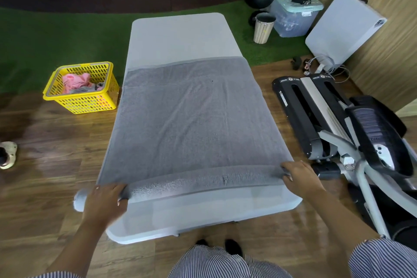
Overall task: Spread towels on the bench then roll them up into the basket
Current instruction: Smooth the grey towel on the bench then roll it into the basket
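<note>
1. A grey towel (191, 117) lies spread flat along the white tabletop (180, 36), its near edge turned over into the start of a roll (203, 184).
2. The left hand (106, 198) grips the roll's left end, fingers curled over it; the right hand (300, 176) grips the right end the same way.
3. Spreading looks done; rolling has just begun.
4. Next, both hands should push the roll evenly toward the far edge, keeping it tight and straight.
5. The yellow basket (83, 104) waits on the floor left of the tabletop, already holding pink and grey cloth (76, 81).
</note>
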